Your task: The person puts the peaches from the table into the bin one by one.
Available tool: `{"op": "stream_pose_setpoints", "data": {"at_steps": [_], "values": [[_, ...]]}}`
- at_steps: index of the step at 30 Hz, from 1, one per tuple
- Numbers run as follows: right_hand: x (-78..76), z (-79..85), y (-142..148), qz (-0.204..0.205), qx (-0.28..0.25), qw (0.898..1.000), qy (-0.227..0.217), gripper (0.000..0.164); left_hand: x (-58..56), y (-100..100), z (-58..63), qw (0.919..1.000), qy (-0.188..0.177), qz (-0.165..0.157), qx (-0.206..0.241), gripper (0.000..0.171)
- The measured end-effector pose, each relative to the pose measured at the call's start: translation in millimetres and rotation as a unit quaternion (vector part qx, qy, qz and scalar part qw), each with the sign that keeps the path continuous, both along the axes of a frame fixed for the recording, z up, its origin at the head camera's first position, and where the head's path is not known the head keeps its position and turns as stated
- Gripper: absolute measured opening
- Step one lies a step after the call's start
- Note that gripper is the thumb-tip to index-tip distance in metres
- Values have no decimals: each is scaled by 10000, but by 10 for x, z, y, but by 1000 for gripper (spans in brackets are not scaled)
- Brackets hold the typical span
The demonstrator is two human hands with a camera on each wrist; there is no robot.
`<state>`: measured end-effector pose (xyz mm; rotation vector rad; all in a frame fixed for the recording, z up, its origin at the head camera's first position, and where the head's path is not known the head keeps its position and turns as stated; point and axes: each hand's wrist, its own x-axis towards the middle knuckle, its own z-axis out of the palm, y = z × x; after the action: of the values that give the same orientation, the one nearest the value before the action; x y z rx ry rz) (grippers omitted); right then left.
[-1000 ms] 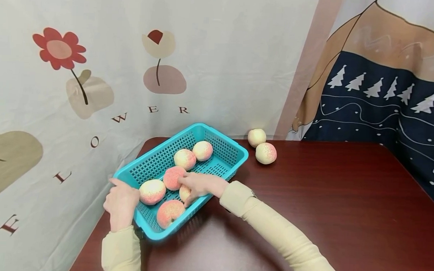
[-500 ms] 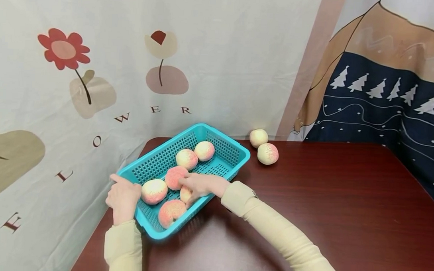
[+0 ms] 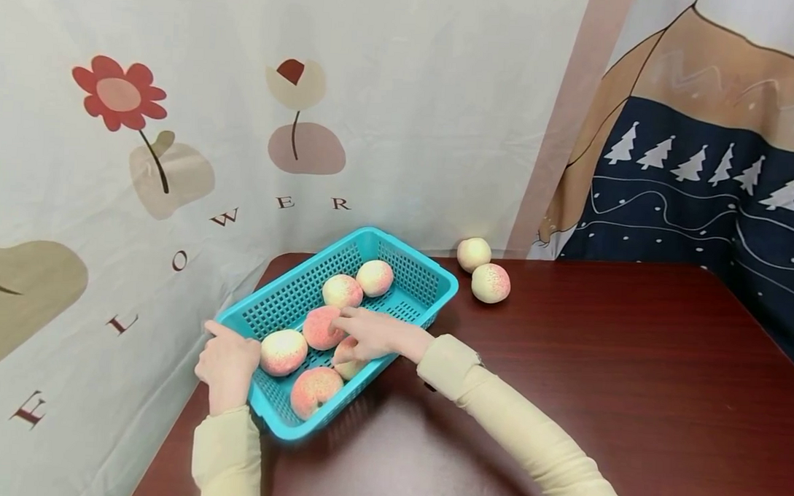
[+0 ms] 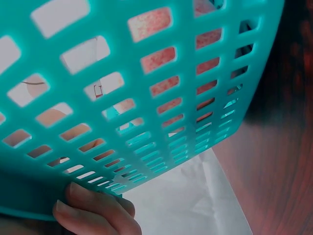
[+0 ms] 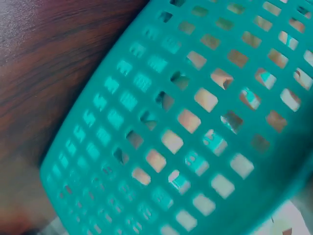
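Observation:
A turquoise plastic basket (image 3: 444, 293) with perforated sides stands at an angle on the table, several pink-and-cream peaches inside it. My left hand (image 3: 227, 362) grips its near-left end. In the left wrist view, fingers (image 4: 93, 208) curl under the rim. Reaching over the front side, my right hand (image 3: 374, 333) hovers over a peach (image 3: 348, 367), its fingers loosely spread and partly covering it. Near the fingertips lies a redder peach (image 3: 320, 328). A large peach (image 3: 314, 392) sits in the front corner. The right wrist view shows mostly the basket wall (image 5: 146, 122).
Two more peaches, a pale one (image 3: 473, 254) and a pinker one (image 3: 490, 283), lie on the dark red table (image 3: 596, 372) right of the basket. A printed white curtain (image 3: 428, 118) hangs directly behind the table's back edge.
My right hand has risen slightly and moved right, its fingers loosening from the peach beneath, more of which now shows. The left hand stays on the basket end.

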<state>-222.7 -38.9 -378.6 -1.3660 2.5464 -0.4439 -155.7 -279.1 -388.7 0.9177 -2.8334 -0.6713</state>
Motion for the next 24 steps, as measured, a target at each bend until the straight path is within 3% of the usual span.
{"op": "stream_pose_setpoints", "data": {"at_steps": [6, 13, 16, 19, 24], "values": [[-89, 135, 283, -682, -450, 9951, 563, 38, -2, 6, 1, 10000, -50, 60, 29, 75], [-306, 276, 787, -1515, -1111, 9783, 874, 32, 15, 27, 22, 9997, 0, 234, 80, 72], [-397, 297, 994, -1841, -1150, 9709, 1014, 30, 17, 35, 28, 9994, -42, 322, 118, 74], [-487, 297, 1181, -2259, -1142, 9616, 1060, 31, 19, 33, 29, 9989, -38, 433, 171, 62], [-622, 232, 1466, -3219, -820, 9387, 924, 37, 24, 25, 24, 9987, 1, 465, 190, 50]]}}
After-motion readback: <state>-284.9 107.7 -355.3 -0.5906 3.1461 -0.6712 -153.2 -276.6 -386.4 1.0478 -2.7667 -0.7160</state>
